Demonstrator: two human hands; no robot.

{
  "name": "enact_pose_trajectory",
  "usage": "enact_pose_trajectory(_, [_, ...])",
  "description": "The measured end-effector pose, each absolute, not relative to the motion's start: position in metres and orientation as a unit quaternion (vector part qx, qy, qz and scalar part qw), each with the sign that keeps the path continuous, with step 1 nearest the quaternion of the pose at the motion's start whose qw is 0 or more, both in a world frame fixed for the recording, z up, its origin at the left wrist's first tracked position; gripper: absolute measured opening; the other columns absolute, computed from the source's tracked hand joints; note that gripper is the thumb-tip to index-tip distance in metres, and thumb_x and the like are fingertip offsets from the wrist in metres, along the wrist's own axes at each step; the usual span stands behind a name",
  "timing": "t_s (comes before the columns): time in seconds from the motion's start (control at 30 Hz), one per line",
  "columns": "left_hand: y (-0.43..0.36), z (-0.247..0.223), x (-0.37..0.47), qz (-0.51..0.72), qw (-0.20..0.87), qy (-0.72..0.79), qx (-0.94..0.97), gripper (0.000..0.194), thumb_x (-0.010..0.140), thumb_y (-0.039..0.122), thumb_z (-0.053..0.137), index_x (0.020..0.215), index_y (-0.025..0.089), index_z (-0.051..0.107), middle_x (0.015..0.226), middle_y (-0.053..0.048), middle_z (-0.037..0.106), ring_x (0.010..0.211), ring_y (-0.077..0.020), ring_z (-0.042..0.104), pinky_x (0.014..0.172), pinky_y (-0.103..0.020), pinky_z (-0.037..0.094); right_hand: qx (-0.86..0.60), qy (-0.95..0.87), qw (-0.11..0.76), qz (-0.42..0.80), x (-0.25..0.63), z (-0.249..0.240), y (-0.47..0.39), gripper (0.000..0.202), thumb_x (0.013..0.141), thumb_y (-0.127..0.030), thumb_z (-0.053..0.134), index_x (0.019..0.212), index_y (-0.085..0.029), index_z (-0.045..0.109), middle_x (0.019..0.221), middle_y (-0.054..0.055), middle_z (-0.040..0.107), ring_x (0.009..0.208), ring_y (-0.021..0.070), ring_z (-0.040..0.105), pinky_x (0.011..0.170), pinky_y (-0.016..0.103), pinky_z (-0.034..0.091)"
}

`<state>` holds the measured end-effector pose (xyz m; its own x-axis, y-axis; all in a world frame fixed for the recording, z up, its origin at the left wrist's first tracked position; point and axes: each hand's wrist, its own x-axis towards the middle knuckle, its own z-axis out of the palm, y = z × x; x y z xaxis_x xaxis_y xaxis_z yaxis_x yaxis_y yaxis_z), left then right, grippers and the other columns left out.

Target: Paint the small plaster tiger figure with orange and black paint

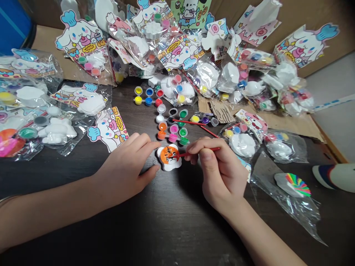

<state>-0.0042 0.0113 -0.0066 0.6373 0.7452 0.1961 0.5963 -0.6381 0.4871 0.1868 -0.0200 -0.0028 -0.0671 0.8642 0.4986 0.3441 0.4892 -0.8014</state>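
Observation:
A small white plaster figure (169, 157) with an orange face and black marks lies on the dark table. My right hand (219, 170) is closed round a thin red brush (212, 150), whose tip meets the painted face. At the figure's left edge rests my left hand (130, 160), thumb and forefinger apart and nothing between them. Just behind the figure stand open paint pots, among them orange (161, 135), pink (173, 137) and green (183, 140). Two more red brushes (184, 121) lie across the pots and table to the right.
Many clear bags with white figures and paints (180, 88) are heaped along the back and left. A cartoon card (108, 127) lies behind my left hand. To the right are a rainbow-striped piece (298, 184) on plastic film (283, 207) and a white cup (337, 176).

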Motion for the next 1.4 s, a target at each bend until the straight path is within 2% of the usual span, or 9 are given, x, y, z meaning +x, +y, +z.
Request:
enact_pose_trajectory(0.33, [0.0104, -0.0086, -0.0043, 0.205, 0.190, 0.375, 0.884, 0.030, 0.084, 0.017, 0.051, 0.114, 0.015, 0.056, 0.091, -0.005, 0.057, 0.082, -0.0212, 0.048, 0.068, -0.035, 0.041, -0.436, -0.706, 0.505, 0.238, 0.1864, -0.0032, -0.0195, 0.018, 0.096, -0.013, 0.038, 0.089, -0.021, 0.053, 0.076, 0.000, 0.057, 0.066, 0.0099, 0.056, 0.058, 0.023, 0.046])
enact_pose_trajectory(0.67, [0.0110, -0.0088, -0.0035, 0.203, 0.186, 0.375, 0.885, 0.030, 0.085, 0.017, 0.051, 0.115, 0.016, 0.055, 0.091, -0.004, 0.057, 0.082, -0.0211, 0.048, 0.069, -0.034, 0.041, -0.442, -0.715, 0.496, 0.217, 0.1867, -0.0019, -0.0179, 0.018, 0.097, -0.016, 0.037, 0.087, -0.021, 0.051, 0.073, 0.000, 0.056, 0.062, 0.0120, 0.055, 0.054, 0.025, 0.045])
enact_pose_trajectory(1.4, [0.0117, -0.0089, -0.0040, 0.214, 0.187, 0.364, 0.887, 0.032, 0.083, 0.014, 0.054, 0.115, 0.014, 0.055, 0.090, -0.004, 0.055, 0.082, -0.0209, 0.047, 0.068, -0.033, 0.039, -0.433, -0.709, 0.504, 0.237, 0.1884, -0.0038, -0.0201, 0.018, 0.097, -0.013, 0.038, 0.090, -0.021, 0.052, 0.075, -0.001, 0.054, 0.066, 0.0095, 0.052, 0.059, 0.023, 0.044])
